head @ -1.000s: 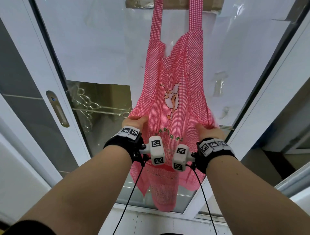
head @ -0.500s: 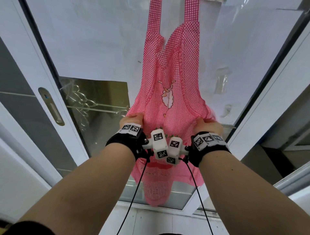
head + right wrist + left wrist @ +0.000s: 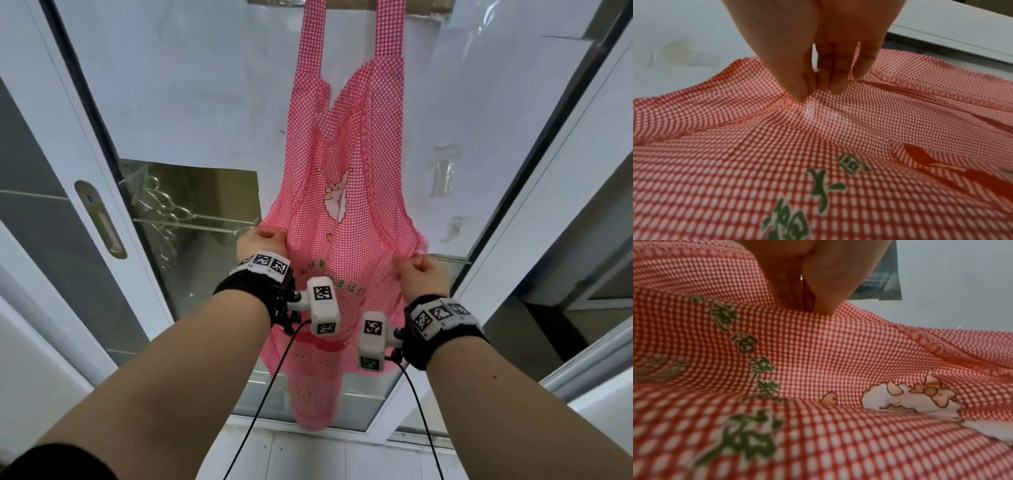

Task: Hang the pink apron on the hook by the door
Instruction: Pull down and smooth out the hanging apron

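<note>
The pink checked apron (image 3: 342,164) hangs by its two neck straps from the top of the view, against the white door panel; the hook itself is out of sight. A sheep print and green lettering show on its front (image 3: 910,399). My left hand (image 3: 263,240) pinches the apron's left side edge at waist height (image 3: 813,305). My right hand (image 3: 414,270) pinches the right side edge, thumb against fingertips (image 3: 807,92). Both hands hold the cloth spread and pulled toward me.
A white sliding door frame (image 3: 78,144) with an oval metal handle (image 3: 101,219) stands to the left. Glass with a metal rack behind it (image 3: 191,212) lies behind my left hand. Another white frame (image 3: 534,192) runs diagonally on the right.
My hands have moved apart, the right one dropping lower and to the right, spreading the apron's waist. The view has tilted up slightly, showing the strip at the top again.
</note>
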